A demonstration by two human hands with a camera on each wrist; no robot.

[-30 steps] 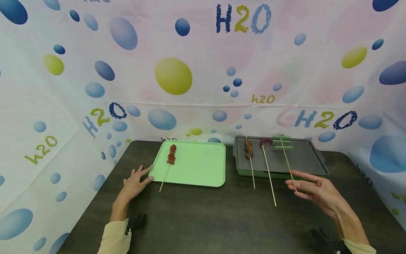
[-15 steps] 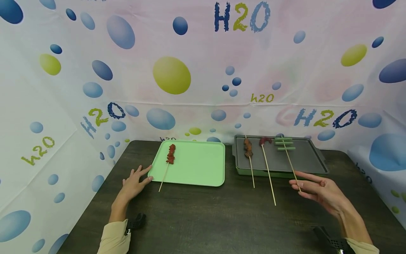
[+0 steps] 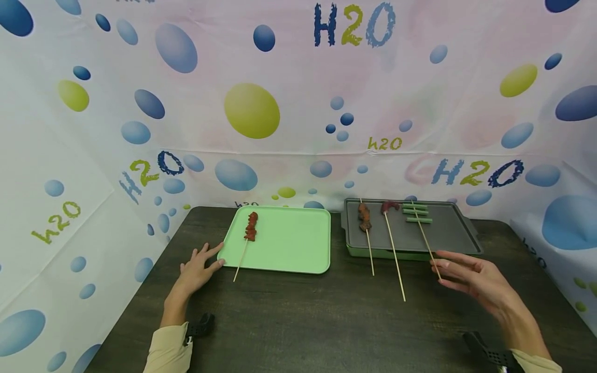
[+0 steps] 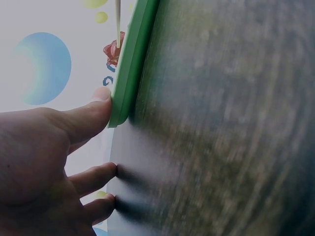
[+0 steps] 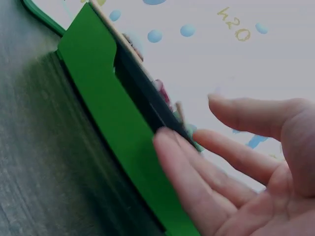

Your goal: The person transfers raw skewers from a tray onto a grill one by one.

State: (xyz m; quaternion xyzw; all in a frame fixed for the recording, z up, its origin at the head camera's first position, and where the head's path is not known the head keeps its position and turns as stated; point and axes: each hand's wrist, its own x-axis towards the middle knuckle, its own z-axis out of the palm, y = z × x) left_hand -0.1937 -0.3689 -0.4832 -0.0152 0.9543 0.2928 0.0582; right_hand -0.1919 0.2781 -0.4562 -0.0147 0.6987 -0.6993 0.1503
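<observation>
In the head view, my right hand [image 3: 475, 280] is beside the lower end of a skewer of green stalk pieces [image 3: 418, 213], which lies across a grey grill plate [image 3: 440, 233]. The right wrist view shows the thumb [image 5: 241, 112] parted from the fingers, with nothing pinched between them. Two other skewers lie on that plate: a brown meat skewer [image 3: 365, 217] and a skewer with a dark red curled piece [image 3: 389, 208]. My left hand [image 3: 196, 272] has spread fingers, its thumb touching the corner of a light green tray [image 3: 291, 243]. A red meat skewer [image 3: 252, 227] lies on the tray.
A green base [image 5: 113, 118] carries the grill plate. Everything stands on a dark wood-look table [image 3: 317, 321]. Several stick ends hang over the front edges of tray and plate. A printed cloth [image 3: 298, 72] closes off the back and left side.
My right hand has shifted slightly right, its thumb and fingers letting go of the green skewer's stick. The green skewer has swung a little on the plate. My left hand has stayed still.
</observation>
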